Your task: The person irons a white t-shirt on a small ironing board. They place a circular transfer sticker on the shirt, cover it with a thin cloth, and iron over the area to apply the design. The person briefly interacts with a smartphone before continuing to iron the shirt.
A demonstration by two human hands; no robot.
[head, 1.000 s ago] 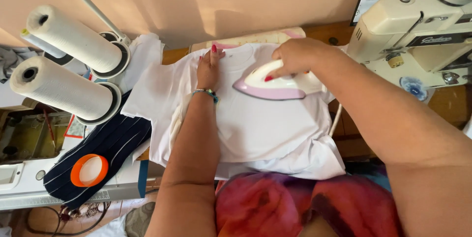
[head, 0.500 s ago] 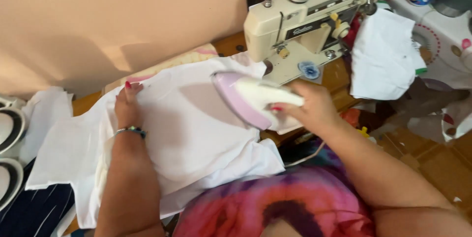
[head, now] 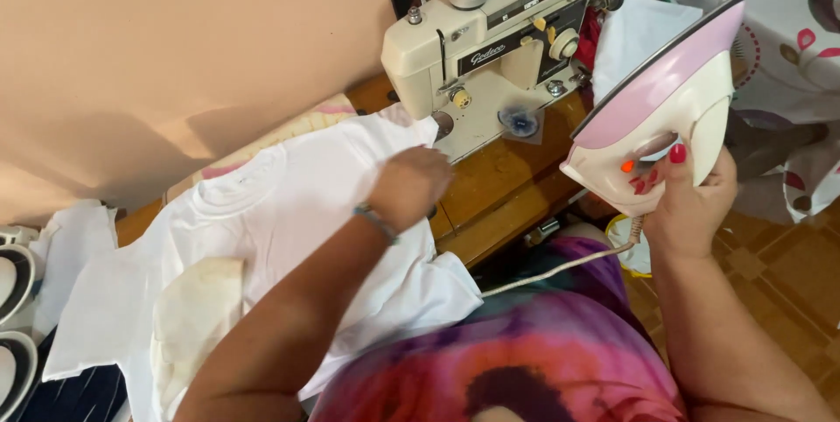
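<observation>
A white and pink iron [head: 669, 98], a white shirt [head: 289, 230], a cream sewing machine [head: 499, 37] on a brown wooden table [head: 503, 190], red-painted nails, and swirled pink-purple tie-dye clothing [head: 525, 352].

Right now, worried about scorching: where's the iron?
The iron is lifted off the white shirt, held in the right hand right of the sewing machine.

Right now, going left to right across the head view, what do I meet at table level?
White cloth scrap → white T-shirt → left hand resting on the shirt → cream sewing machine → pink-and-white iron, lifted in the right hand → floral cloth.
</observation>
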